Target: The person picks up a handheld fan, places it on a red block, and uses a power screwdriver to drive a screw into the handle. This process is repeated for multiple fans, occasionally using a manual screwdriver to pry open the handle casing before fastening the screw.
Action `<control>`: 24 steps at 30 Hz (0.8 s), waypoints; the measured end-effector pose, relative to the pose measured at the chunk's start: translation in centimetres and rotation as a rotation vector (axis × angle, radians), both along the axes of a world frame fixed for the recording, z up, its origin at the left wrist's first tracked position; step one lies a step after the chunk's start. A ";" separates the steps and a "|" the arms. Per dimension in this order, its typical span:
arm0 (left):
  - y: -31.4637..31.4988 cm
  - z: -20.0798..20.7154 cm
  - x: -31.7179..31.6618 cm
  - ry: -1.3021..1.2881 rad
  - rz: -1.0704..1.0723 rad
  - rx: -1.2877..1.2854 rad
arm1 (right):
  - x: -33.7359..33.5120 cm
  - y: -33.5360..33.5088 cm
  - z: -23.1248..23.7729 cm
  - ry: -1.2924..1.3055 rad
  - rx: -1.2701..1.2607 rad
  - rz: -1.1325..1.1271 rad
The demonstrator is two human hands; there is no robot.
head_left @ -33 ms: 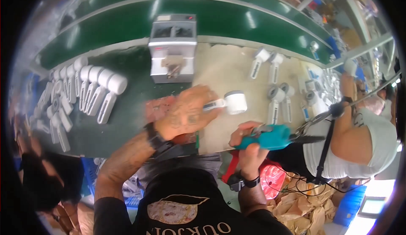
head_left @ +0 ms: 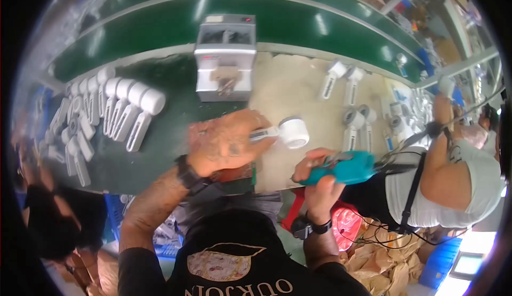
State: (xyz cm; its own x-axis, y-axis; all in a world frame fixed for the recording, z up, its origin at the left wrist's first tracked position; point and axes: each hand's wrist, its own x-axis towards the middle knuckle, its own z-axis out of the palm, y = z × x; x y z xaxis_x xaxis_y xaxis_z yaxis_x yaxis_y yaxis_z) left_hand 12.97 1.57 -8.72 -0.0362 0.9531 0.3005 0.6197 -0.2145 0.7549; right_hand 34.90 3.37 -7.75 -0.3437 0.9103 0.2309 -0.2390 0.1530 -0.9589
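My left hand is closed round the slim handle of a white shower-head-shaped piece. The piece's round head sticks out to the right of the fingers, over the beige part of the bench. In my right hand lies a teal electric screwdriver, fingers and thumb wrapped round its body. A dark cord end trails from the screwdriver to the right. Its tip is hidden near my fingers, apart from the white piece. Below my left hand is a reddish pad, partly covered.
A grey screw-feeder machine stands at the back middle. Several finished-looking white pieces stand in rows on the left; more lie on the right. A co-worker sits at the right, another person at the left.
The whole view has shifted slightly, the bench sliding a little to the right. In my left hand the white piece has turned, its head now tipped lower. Both hands keep their holds.
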 end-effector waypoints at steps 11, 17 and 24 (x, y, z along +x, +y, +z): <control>-6.2 -3.5 -5.3 0.196 0.071 0.115 | -17.0 5.5 3.7 0.141 0.226 0.136; -6.5 -4.1 -5.6 0.138 0.123 0.082 | -22.6 7.8 1.7 0.067 0.327 0.152; -6.3 -4.2 -5.5 0.123 0.145 0.067 | -22.8 7.5 0.0 0.050 0.343 0.215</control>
